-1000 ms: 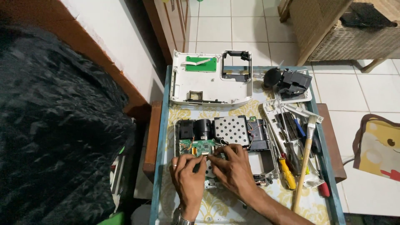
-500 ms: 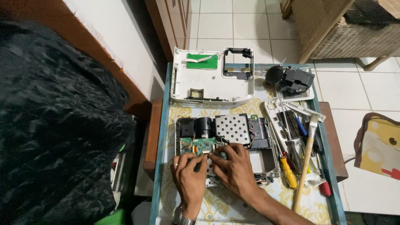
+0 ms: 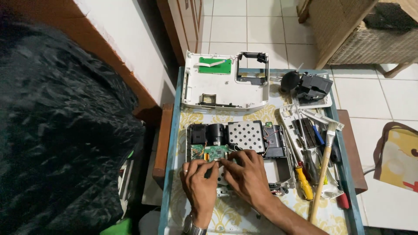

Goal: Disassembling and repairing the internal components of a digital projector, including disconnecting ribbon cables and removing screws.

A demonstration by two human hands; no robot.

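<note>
Head view: circuit board (image 3: 216, 152) lies crosswise.

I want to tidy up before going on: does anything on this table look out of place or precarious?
Yes. The long wooden-handled brush lies slantwise across the loose screwdrivers on the table's right side. The white plastic cover sits upturned at the far end. Both hands, left and right, rest on the opened device's green circuit board.

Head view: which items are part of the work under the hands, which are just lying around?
In hand:
left hand and right hand, fingers on the green circuit board
opened device chassis that holds the board

Lying about:
white cover shell
black lens module
paintbrush
yellow-handled screwdriver
wicker basket
</note>
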